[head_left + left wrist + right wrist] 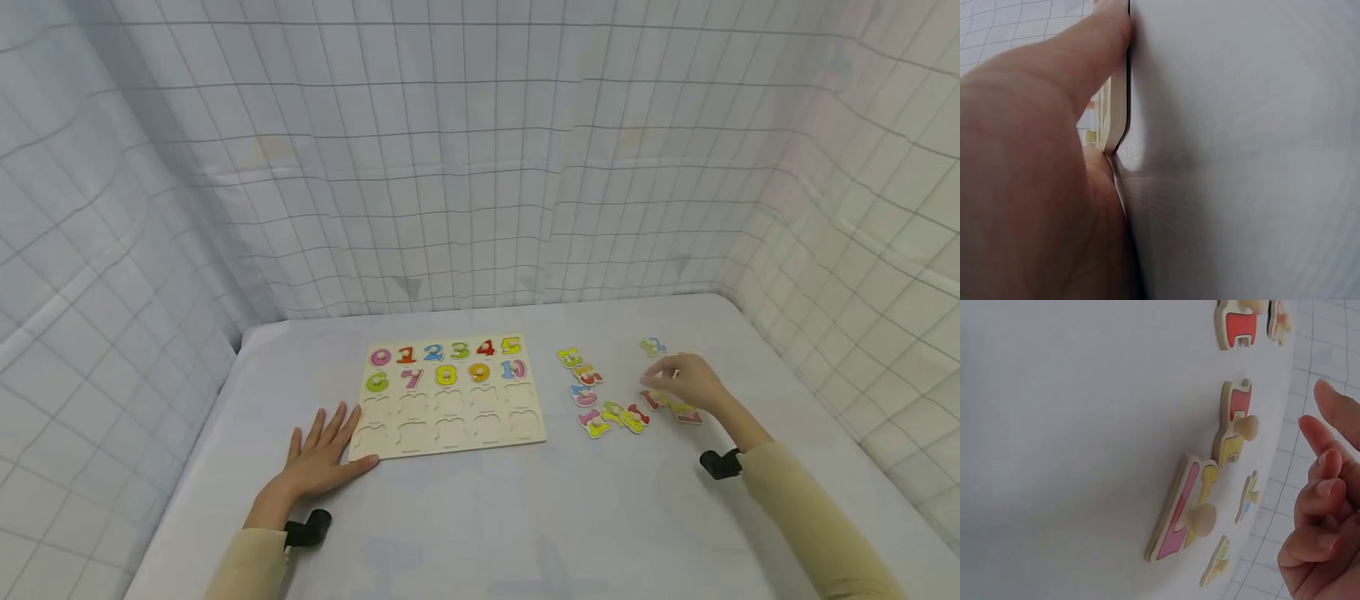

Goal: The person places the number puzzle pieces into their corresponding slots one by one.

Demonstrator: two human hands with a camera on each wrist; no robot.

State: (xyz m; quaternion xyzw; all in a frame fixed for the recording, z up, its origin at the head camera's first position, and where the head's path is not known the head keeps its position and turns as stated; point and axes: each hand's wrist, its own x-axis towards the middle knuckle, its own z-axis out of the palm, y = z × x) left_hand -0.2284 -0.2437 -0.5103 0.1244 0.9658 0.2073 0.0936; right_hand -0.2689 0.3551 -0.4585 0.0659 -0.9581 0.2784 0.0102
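Note:
A wooden number-puzzle board [450, 433] lies on the table, digits 0 to 10 filling its two upper rows and bare recesses in its two lower rows. My left hand [321, 460] lies flat with spread fingers at the board's lower left corner, thumb along the near edge; the left wrist view shows the board's edge beside the thumb. Above the loose pieces at right hovers my right hand [686, 383], its fingers bent and nothing visible between them. Below it, a pink-and-yellow knobbed piece [1175, 515] touches a red-and-yellow piece [1232, 425].
Between board and right hand lie several loose pieces, among them a pink-and-yellow one [594, 424] and a blue-and-pink one [582, 395]. A blue-and-green piece [653, 346] lies farther back. White gridded cloth [480, 167] hangs behind the table [480, 525] and at both sides.

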